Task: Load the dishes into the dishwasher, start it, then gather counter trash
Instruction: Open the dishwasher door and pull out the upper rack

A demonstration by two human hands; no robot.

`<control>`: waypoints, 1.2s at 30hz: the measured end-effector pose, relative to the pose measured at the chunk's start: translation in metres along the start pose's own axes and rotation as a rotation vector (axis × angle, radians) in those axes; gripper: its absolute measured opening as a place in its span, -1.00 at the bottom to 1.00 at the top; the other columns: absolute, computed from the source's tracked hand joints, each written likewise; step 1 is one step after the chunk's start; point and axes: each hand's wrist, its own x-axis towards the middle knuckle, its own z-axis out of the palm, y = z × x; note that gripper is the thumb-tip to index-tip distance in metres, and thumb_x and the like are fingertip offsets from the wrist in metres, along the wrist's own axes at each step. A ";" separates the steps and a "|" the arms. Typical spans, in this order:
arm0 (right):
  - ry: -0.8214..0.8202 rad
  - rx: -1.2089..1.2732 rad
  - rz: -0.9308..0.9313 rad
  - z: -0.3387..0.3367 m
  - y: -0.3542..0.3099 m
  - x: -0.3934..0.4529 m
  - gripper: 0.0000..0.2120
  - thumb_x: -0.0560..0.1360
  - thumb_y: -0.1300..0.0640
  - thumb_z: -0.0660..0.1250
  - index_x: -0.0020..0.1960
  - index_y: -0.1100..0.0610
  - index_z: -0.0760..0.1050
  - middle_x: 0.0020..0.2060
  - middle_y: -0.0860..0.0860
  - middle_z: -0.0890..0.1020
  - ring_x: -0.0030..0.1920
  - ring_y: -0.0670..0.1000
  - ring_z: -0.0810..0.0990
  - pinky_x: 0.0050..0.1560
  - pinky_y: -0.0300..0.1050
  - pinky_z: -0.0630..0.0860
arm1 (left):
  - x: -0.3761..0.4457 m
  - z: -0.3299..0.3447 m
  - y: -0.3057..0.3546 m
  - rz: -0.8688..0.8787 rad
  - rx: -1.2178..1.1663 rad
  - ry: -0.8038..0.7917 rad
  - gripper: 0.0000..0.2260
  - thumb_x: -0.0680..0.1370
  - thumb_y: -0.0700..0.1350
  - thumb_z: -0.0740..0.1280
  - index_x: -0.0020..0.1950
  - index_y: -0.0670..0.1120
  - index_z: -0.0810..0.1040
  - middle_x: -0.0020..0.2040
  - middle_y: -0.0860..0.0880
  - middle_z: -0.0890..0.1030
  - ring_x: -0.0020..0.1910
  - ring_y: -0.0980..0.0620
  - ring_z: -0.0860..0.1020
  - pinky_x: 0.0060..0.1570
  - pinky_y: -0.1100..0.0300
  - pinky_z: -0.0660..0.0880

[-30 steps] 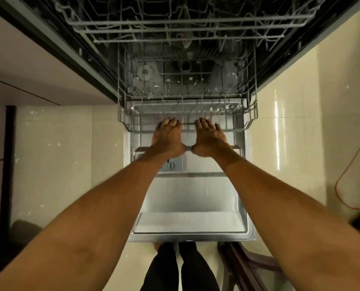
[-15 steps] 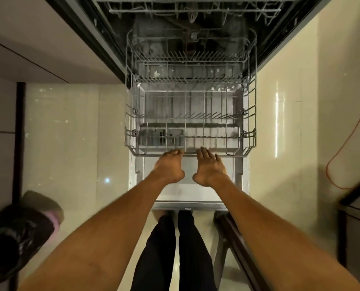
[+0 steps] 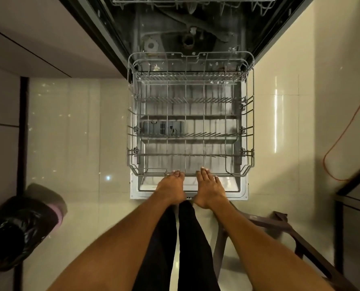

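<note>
The dishwasher stands open with its door [image 3: 241,192] folded down flat. Its grey wire lower rack [image 3: 130,131] is slid out over the door and holds no dishes. My left hand [image 3: 171,187] and my right hand [image 3: 209,189] are side by side at the middle of the rack's front rail. Their fingers are fairly straight and the tips touch the rail. The upper rack [image 3: 191,1] shows at the top edge, still inside the dark tub. No dishes are in view.
A bin lined with a black bag [image 3: 17,232] stands on the floor at the lower left. A dark chair frame [image 3: 280,225] is close on my right. An orange cord [image 3: 347,127] lies on the tiles, and cabinet fronts [image 3: 38,38] run along the left.
The lower rack has slid out of the tub towards me until it covers the door. Both hands stayed on its front rail and came back with it.
</note>
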 end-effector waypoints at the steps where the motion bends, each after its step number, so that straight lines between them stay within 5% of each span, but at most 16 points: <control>1: -0.011 -0.001 -0.003 -0.002 -0.001 0.001 -0.01 0.54 -0.16 0.34 0.65 0.15 -0.24 0.63 0.10 -0.22 0.63 0.08 -0.24 0.62 0.11 -0.14 | 0.001 -0.001 0.000 0.005 -0.003 0.006 -0.22 0.53 -0.06 0.39 0.64 -0.12 0.04 0.64 -0.11 0.11 0.61 -0.06 0.10 0.57 0.07 0.10; 12: 0.006 -0.001 0.017 -0.041 0.000 -0.002 -0.14 0.56 -0.03 0.26 0.66 0.16 -0.16 0.65 0.10 -0.11 0.64 0.08 -0.15 0.62 0.09 -0.11 | -0.011 -0.016 -0.004 0.020 0.026 0.000 -0.23 0.55 -0.09 0.33 0.65 -0.13 -0.03 0.65 -0.14 0.02 0.62 -0.07 0.03 0.58 0.05 0.02; 22: 0.273 -0.041 0.010 -0.200 0.004 -0.006 -0.07 0.57 -0.01 0.27 0.63 0.14 -0.33 0.62 0.12 -0.26 0.62 0.10 -0.24 0.62 0.09 -0.14 | -0.010 -0.163 -0.002 0.001 -0.012 0.351 -0.17 0.55 -0.10 0.33 0.64 -0.15 -0.15 0.64 -0.16 -0.09 0.62 -0.15 -0.04 0.59 -0.04 0.05; 27: 0.554 -0.091 0.033 -0.299 0.002 -0.010 0.02 0.53 -0.05 0.33 0.62 0.15 -0.38 0.60 0.09 -0.34 0.61 0.08 -0.32 0.61 0.05 -0.23 | -0.003 -0.269 0.012 -0.016 0.060 0.644 -0.14 0.57 -0.08 0.27 0.61 -0.13 -0.33 0.62 -0.13 -0.31 0.60 -0.06 -0.28 0.59 -0.01 -0.21; 31: 0.818 -0.124 0.039 -0.367 0.001 -0.008 0.06 0.50 -0.10 0.37 0.63 0.16 -0.33 0.61 0.10 -0.29 0.61 0.08 -0.28 0.60 0.05 -0.23 | -0.003 -0.337 0.022 0.026 0.083 0.942 -0.04 0.50 -0.13 0.36 0.61 -0.15 -0.32 0.62 -0.13 -0.29 0.61 -0.07 -0.25 0.59 0.01 -0.21; 36: 0.773 -0.078 0.021 -0.420 0.001 0.002 -0.03 0.57 -0.27 0.23 0.64 0.17 -0.27 0.64 0.10 -0.20 0.63 0.08 -0.22 0.61 0.07 -0.18 | 0.014 -0.390 0.021 0.000 0.134 0.897 -0.09 0.55 0.09 0.29 0.62 -0.20 -0.26 0.64 -0.18 -0.22 0.62 -0.12 -0.21 0.59 -0.04 -0.16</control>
